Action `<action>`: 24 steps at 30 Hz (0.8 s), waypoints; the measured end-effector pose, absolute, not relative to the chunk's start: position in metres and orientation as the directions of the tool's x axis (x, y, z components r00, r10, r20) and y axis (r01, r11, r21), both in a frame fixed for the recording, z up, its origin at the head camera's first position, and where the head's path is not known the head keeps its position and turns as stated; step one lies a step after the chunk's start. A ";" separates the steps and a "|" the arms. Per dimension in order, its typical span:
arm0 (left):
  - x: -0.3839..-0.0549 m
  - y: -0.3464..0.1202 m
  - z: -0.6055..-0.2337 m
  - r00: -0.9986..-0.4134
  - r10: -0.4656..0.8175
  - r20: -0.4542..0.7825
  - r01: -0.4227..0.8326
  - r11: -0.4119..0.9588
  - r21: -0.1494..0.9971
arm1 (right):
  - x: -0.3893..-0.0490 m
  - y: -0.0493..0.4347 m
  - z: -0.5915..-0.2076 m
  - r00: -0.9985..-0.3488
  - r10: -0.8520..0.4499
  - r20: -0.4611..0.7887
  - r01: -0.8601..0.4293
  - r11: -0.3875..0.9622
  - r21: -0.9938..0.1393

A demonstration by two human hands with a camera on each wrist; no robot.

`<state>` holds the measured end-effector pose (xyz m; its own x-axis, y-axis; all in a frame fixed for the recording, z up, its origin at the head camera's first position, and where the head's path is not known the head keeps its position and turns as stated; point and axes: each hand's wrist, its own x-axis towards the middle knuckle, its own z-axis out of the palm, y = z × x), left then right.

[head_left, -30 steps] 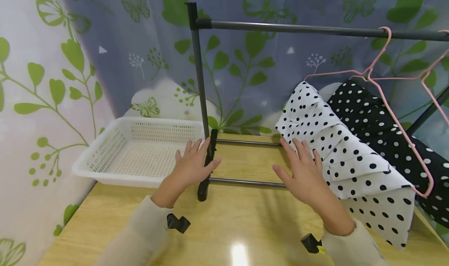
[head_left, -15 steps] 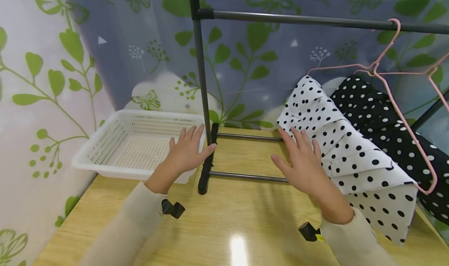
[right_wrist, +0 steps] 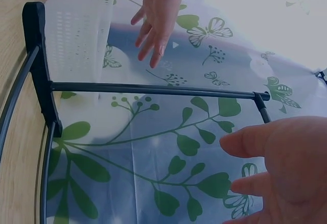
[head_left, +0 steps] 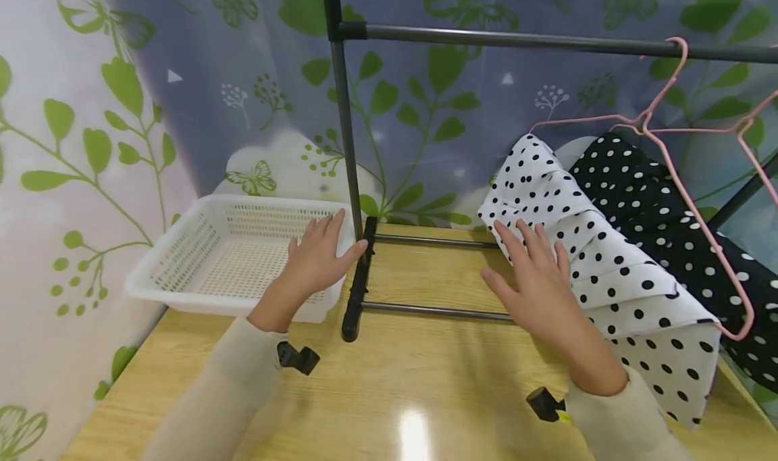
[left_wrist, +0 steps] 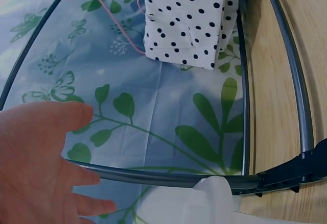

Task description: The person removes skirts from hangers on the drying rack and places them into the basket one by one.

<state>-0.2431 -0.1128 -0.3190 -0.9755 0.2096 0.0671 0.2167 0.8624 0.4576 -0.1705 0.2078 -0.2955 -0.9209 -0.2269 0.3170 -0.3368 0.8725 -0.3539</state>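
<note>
My left hand point(head_left: 316, 258) hovers with fingers spread over the right side of the white plastic basket point(head_left: 164, 289), close to the upright post point(head_left: 345, 123) of the black clothes rack. Nothing is in that hand. Fingers apart and holding nothing, my right hand point(head_left: 543, 295) is in front of the white cloth with black dots point(head_left: 632, 292), overlapping its left edge in the head view. That cloth hangs from a pink hanger point(head_left: 668, 154) on the rack's top bar point(head_left: 486, 37). Behind it hangs a black cloth with white dots point(head_left: 644, 191).
The rack's black foot point(head_left: 355, 299) and two lower bars point(head_left: 437, 310) stand on the wooden table point(head_left: 377, 393). A second pink hanger point(head_left: 744, 133) shows at the right. A patterned curtain point(head_left: 419, 123) hangs behind the rack.
My left hand has moved left, from beside the rack post to over the basket. My right hand has shifted slightly right. The camera view has tilted a little.
</note>
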 end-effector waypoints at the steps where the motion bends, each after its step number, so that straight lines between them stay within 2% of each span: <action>1: -0.244 -0.113 -0.318 -0.975 0.208 0.073 0.218 0.859 0.463 | -0.171 0.208 -0.294 -0.921 -0.226 0.316 -0.336 0.872 -0.355; 10: -0.250 -0.116 -0.316 -0.979 0.180 0.095 0.203 0.827 0.525 | -0.164 0.215 -0.292 -0.933 -0.223 0.284 -0.317 0.881 -0.350; 24: -0.259 -0.108 -0.307 -0.968 0.157 0.198 0.248 0.746 0.618 | -0.157 0.227 -0.297 -0.919 -0.222 0.327 -0.331 0.885 -0.329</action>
